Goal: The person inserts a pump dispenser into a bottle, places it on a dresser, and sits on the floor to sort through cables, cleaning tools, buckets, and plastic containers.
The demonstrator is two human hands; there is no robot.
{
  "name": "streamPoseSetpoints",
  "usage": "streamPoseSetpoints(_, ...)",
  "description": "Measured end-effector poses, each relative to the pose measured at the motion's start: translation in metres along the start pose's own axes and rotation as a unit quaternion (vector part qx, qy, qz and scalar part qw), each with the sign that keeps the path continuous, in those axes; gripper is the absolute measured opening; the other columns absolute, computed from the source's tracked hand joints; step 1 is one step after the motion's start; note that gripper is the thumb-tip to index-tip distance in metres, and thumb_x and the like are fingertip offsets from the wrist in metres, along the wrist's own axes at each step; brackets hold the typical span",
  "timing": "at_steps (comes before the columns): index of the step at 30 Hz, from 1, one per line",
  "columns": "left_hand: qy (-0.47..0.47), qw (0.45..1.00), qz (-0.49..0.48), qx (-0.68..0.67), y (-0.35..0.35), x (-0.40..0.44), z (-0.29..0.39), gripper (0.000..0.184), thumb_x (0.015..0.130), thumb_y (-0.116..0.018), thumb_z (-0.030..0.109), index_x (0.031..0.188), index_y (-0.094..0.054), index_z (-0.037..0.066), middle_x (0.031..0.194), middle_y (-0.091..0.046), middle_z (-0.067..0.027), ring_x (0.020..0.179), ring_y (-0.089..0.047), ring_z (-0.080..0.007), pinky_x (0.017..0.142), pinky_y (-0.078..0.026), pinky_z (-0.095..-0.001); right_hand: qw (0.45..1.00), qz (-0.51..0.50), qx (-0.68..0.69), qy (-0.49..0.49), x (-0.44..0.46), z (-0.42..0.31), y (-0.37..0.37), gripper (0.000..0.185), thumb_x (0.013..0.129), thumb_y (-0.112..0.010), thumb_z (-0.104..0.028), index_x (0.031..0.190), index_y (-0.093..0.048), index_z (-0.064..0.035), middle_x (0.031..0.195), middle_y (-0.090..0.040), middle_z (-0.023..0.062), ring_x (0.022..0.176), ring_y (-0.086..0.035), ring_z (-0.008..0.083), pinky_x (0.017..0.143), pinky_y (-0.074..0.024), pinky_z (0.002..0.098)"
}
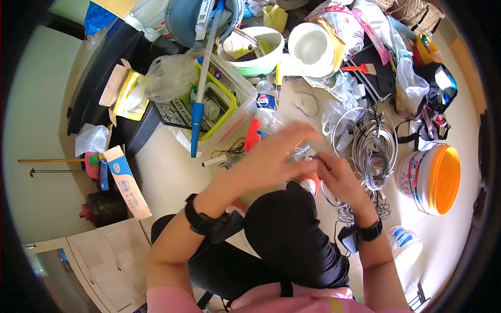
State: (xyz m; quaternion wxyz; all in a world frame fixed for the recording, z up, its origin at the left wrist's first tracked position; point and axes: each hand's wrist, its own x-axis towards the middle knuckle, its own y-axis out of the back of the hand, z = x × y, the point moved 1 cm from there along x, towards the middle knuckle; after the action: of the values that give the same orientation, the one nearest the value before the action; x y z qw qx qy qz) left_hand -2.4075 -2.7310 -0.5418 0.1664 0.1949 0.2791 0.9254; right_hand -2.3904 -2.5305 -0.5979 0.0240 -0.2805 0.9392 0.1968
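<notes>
1. Bare hands work close together above a cluttered floor [175, 180]. On my remote feed, a small silver piece [301, 153] sits between them, raised in front of the knees [282, 219].

2. The right hand [340, 177] appears to have its fingers [326, 163] pinched on one end of the piece, a fingertip grip that I judge suits something so slight.

3. The left hand [276, 156] arches over the other side, thumb and fingers curved about the piece. Motion blur smears them, and I cannot tell whether they are clenched on it or released.

4. The piece is probably held out here because both hands can reach it and the eyes look straight down at it.

5. Coiled wire [373, 151] lies on the floor just beyond the right hand, placed, I judge, within easy reach. Farther out, a clear bin [241, 99] gathers loose goods, likely so they do not scatter; a blue-tipped pole [197, 122] slants across it, and a bottle [266, 100] is just beside it.

6. The piece itself looks pale grey and glossy, with bright glints. Its outline is blurred, so from my seat I cannot tell bare metal from shiny wrapping.
</notes>
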Motion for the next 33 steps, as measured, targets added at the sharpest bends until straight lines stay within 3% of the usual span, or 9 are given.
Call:
streamPoseSetpoints(5, 0.061, 0.970, -0.233, -0.028, -0.020, -0.005, -0.028, 0.034, 0.089, -0.060, 0.036, 0.110, -0.061, 0.010, 0.084, -0.066, -0.0138, 0.078, -0.065, -0.0318, 0.069, -0.050, -0.0398, 0.999, 0.034, 0.012, 0.009, -0.012, -0.016, 0.004, 0.019, 0.094, -0.054, -0.016, 0.102, -0.058, 0.0011, 0.070, -0.060, 0.0153, 0.059, -0.057, 0.0243, 0.056, -0.0437, 0.0340)
streamPoseSetpoints(7, 0.058, 0.968, -0.242, -0.011, -0.022, -0.011, -0.036, 0.030, 0.090, -0.058, 0.035, 0.107, -0.062, 0.011, 0.080, -0.065, -0.0142, 0.075, -0.064, -0.0325, 0.066, -0.050, -0.0404, 0.990, 0.078, 0.082, -0.082, -0.022, -0.017, 0.018, 0.016, 0.094, -0.054, -0.014, 0.099, -0.059, 0.0008, 0.066, -0.056, 0.0126, 0.056, -0.052, 0.0171, 0.054, -0.0409, 0.0303)
streamPoseSetpoints(10, 0.055, 0.964, -0.260, 0.007, -0.018, -0.017, -0.041, 0.024, 0.091, -0.055, 0.035, 0.102, -0.064, 0.015, 0.077, -0.064, -0.0147, 0.071, -0.063, -0.0337, 0.063, -0.049, -0.0414, 0.996, 0.049, 0.010, -0.073, -0.038, -0.013, 0.041, 0.016, 0.094, -0.053, -0.014, 0.093, -0.060, 0.0003, 0.063, -0.052, 0.0099, 0.056, -0.048, 0.0123, 0.052, -0.0387, 0.0291)
streamPoseSetpoints(14, 0.019, 0.956, -0.288, 0.046, -0.028, -0.026, -0.027, 0.024, 0.092, -0.053, 0.035, 0.103, -0.064, 0.017, 0.080, -0.065, -0.0125, 0.074, -0.063, -0.0323, 0.066, -0.049, -0.0415, 0.991, -0.008, -0.054, -0.123, -0.060, 0.007, 0.047, 0.015, 0.092, -0.056, -0.012, 0.084, -0.059, 0.0001, 0.062, -0.052, 0.0110, 0.055, -0.052, 0.0203, 0.053, -0.0397, 0.0319)
streamPoseSetpoints(18, -0.058, 0.974, -0.196, 0.096, -0.026, -0.027, -0.031, 0.029, 0.090, -0.054, 0.037, 0.112, -0.062, 0.019, 0.083, -0.065, -0.0102, 0.078, -0.064, -0.0294, 0.071, -0.048, -0.0405, 0.986, 0.087, -0.131, -0.052, -0.059, -0.017, 0.028, 0.011, 0.090, -0.058, -0.011, 0.086, -0.059, -0.0003, 0.066, -0.055, 0.0167, 0.056, -0.054, 0.0331, 0.053, -0.0414, 0.0369)
streamPoseSetpoints(21, -0.110, 0.977, -0.002, 0.180, -0.029, -0.016, -0.022, 0.036, 0.088, -0.059, 0.038, 0.118, -0.061, 0.019, 0.088, -0.067, -0.0079, 0.084, -0.064, -0.0268, 0.076, -0.047, -0.0387, 0.985, 0.044, -0.160, -0.038, -0.037, -0.022, 0.015, 0.010, 0.090, -0.058, -0.010, 0.092, -0.061, -0.0004, 0.070, -0.057, 0.0172, 0.057, -0.055, 0.0330, 0.054, -0.0425, 0.0361)
streamPoseSetpoints(23, 0.071, 0.975, -0.205, -0.047, -0.034, -0.017, -0.022, 0.041, 0.084, -0.063, 0.041, 0.116, -0.062, 0.015, 0.091, -0.068, -0.0089, 0.083, -0.066, -0.0256, 0.073, -0.049, -0.0369, 0.994, 0.055, -0.099, -0.007, -0.024, -0.030, 0.003, 0.014, 0.091, -0.056, -0.012, 0.096, -0.061, -0.0001, 0.073, -0.060, 0.0152, 0.060, -0.057, 0.0295, 0.056, -0.0436, 0.0333)
streamPoseSetpoints(26, 0.133, 0.972, -0.162, -0.106, -0.033, -0.018, -0.022, 0.034, 0.084, -0.065, 0.034, 0.108, -0.065, 0.010, 0.086, -0.068, -0.0105, 0.074, -0.066, -0.0237, 0.064, -0.049, -0.0332, 0.994, 0.105, -0.023, -0.030, -0.019, -0.027, -0.005, 0.021, 0.095, -0.054, -0.018, 0.097, -0.060, 0.0021, 0.077, -0.061, 0.0103, 0.066, -0.054, 0.0163, 0.061, -0.0420, 0.0273)
streamPoseSetpoints(33, 0.205, 0.944, -0.058, -0.252, -0.043, -0.023, -0.027, 0.025, 0.080, -0.070, 0.021, 0.097, -0.065, 0.002, 0.072, -0.064, -0.0046, 0.064, -0.056, -0.0100, 0.058, -0.045, -0.0273, 0.982, 0.170, 0.078, -0.018, -0.022, -0.025, -0.023, 0.030, 0.099, -0.050, -0.027, 0.087, -0.059, 0.0000, 0.070, -0.054, 0.0002, 0.059, -0.042, 0.0067, 0.053, -0.0333, 0.0223)
